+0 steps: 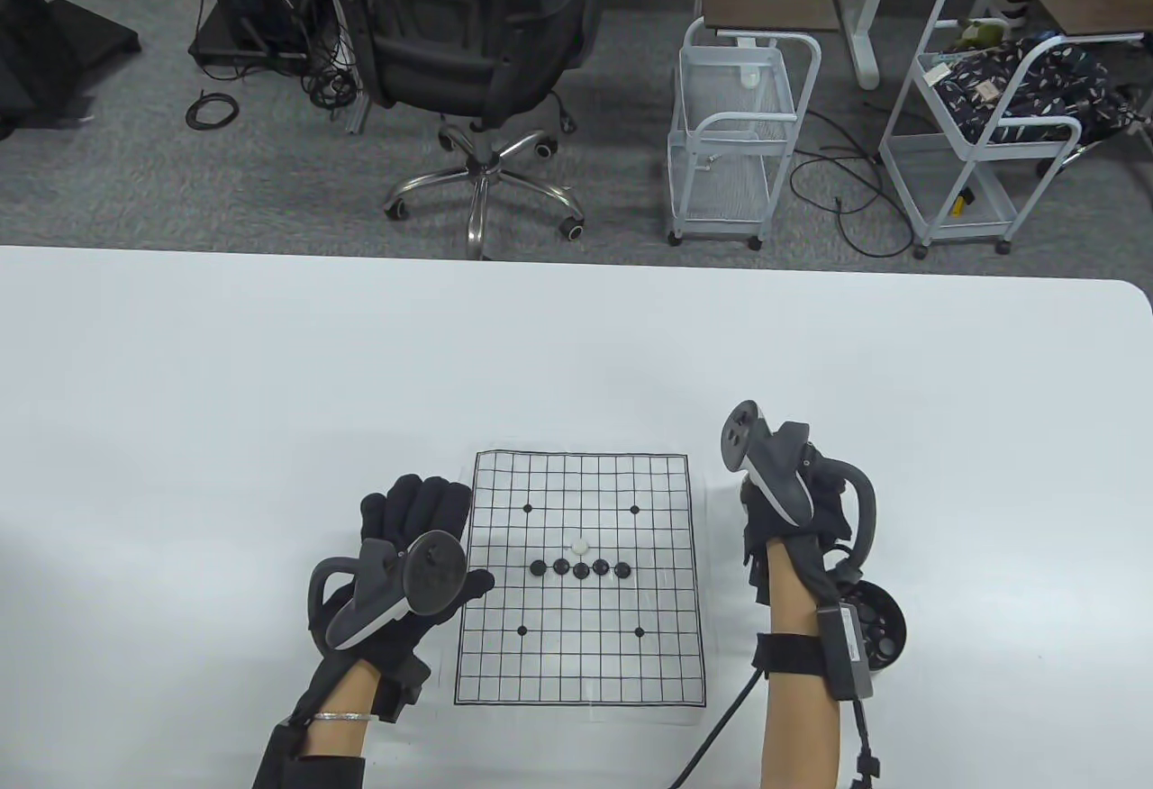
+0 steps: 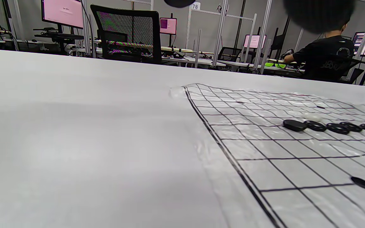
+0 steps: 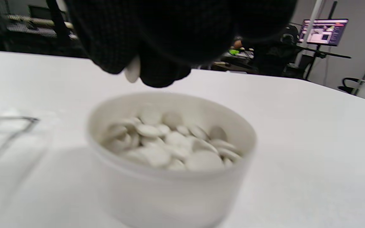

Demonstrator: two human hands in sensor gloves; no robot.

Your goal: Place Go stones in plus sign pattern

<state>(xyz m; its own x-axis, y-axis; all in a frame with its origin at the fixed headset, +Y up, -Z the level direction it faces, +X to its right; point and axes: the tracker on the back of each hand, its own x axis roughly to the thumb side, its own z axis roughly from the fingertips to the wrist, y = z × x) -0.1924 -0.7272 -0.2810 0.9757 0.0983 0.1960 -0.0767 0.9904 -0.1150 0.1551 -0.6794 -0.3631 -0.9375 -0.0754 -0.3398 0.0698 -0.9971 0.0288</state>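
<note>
1. Left hand rests flat on the bench beside the board, fingers spread, holding nothing.
2. Five black stones form the horizontal bar; one white stone sits above centre. I judge the vertical arm barely begun.
3. Right hand pinches a white stone above the bowl.
</note>
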